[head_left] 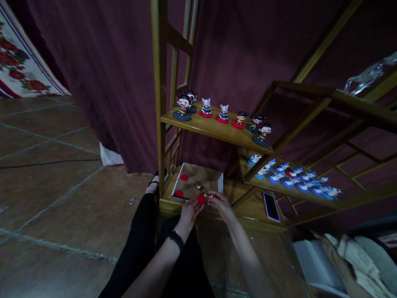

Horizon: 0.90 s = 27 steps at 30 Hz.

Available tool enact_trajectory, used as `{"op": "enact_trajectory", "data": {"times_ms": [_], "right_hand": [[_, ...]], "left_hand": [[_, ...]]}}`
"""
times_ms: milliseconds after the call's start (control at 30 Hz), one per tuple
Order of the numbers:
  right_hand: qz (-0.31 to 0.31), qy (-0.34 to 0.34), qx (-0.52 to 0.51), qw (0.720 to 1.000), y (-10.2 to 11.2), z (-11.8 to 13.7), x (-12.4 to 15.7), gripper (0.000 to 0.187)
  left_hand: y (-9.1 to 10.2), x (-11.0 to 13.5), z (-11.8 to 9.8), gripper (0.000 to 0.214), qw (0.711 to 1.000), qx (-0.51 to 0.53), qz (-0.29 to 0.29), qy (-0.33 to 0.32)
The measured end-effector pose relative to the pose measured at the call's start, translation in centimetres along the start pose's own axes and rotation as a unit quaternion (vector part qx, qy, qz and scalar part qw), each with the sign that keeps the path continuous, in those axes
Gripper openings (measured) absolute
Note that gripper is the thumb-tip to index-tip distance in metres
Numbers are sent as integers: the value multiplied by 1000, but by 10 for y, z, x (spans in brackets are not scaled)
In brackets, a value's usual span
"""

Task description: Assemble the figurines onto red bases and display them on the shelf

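My left hand (187,214), with a dark band at the wrist, pinches a round red base (200,200) over the front edge of a shallow cardboard box (214,177). Close beside it, my right hand (222,205) has its fingers closed around a small dark-haired figurine (211,197), partly hidden by the fingertips. Inside the box lie another small figurine (199,187) and two more red discs, one at the back (184,177) and one at the front left (178,193).
Several big-headed figurines on round bases stand on the wooden shelf (217,129) above the box. More blue figurines (290,181) occupy a lower shelf at the right. A phone (271,206) lies right of the box. A wooden post (159,82) rises at the left.
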State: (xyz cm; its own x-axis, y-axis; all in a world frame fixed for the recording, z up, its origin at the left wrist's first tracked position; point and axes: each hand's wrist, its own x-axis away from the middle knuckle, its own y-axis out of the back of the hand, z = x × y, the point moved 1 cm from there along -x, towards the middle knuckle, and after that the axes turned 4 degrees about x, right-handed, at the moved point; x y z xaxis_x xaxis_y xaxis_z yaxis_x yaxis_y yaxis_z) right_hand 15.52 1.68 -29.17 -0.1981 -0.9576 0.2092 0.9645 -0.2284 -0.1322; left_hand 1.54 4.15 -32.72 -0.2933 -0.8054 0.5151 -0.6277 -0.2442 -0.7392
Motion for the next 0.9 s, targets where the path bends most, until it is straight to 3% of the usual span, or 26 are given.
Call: {"op": "enact_trajectory", "data": {"times_ms": [267,500,700,900], "right_hand": [[-43,62,152,986,-12,-22,-2,30],[-55,138,320,936,-13,-16,7,24],[-48,66,155,985,-15,-19,15,31],[-45,57,151,986,-15,-19,20,34]], "left_hand": [[5,10,0,11,999,1,46,-15],[10,20,-2,15,997,-21,71,-29],[7,30,-3,15,997,-32,67,-34],[6,36,-4,16,997,-34,61,-32]]}}
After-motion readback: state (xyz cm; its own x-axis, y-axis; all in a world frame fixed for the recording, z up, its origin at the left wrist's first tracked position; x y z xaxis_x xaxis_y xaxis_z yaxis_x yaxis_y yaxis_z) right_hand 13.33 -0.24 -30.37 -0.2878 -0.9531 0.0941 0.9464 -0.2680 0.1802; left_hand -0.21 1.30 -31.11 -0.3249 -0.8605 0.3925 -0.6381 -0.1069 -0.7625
